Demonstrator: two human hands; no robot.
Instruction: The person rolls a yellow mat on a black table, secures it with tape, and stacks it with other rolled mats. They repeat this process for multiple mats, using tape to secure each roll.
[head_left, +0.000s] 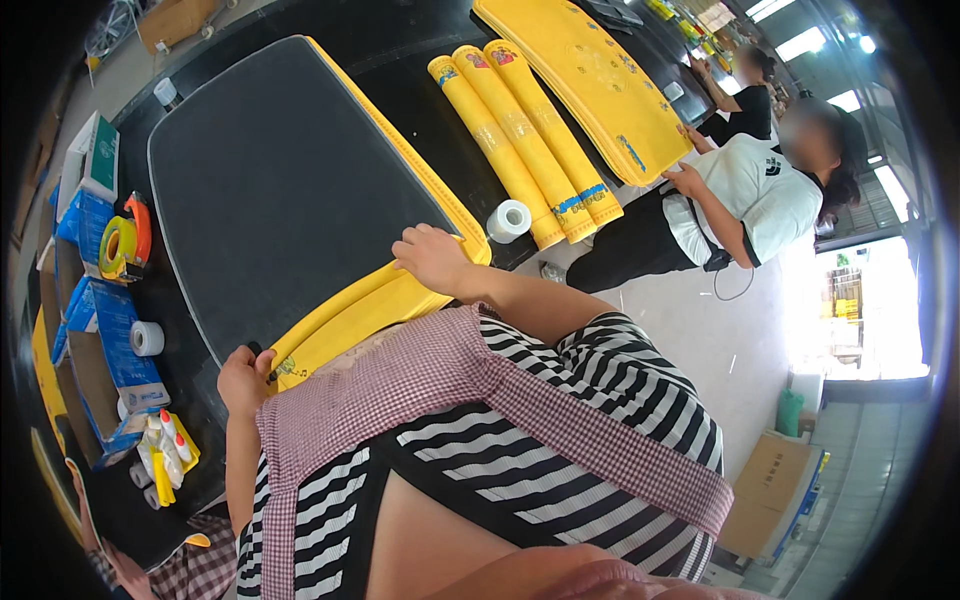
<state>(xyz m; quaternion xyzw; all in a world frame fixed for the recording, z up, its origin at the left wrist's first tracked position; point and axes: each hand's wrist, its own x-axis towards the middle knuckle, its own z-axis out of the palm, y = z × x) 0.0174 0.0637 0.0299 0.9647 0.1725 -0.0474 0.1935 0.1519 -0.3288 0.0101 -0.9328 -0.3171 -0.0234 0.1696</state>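
1. Striped fabric with a pink checked apron panel [480, 400] fills the bottom of the view, closest of all, worn by the person at the table.
2. Just beyond it, the left hand [245, 380] is curled at the near corner of the mat [290, 190], fingers pressed together around a small dark object; what that object is cannot be made out.
3. Further along the same near edge, the right hand [432, 258] rests on the mat's yellow border [370, 305], fingers bent and close together, pressing down on the folded yellow edge.
4. That mat lies flat on the black table [400, 50], dark grey side up, yellow showing along its rim.
5. Beside the right hand stands a white tape roll [510, 220], and past it three rolled yellow mats [525, 140] lie side by side.
6. A flat yellow mat [590, 80] lies at the far end, where a co-worker in a white shirt [750, 190] stands.
7. Off to the left sit blue and white boxes [110, 330], another white tape roll [147, 338], a yellow and orange tape dispenser [125, 240] and small glue bottles [165, 450].
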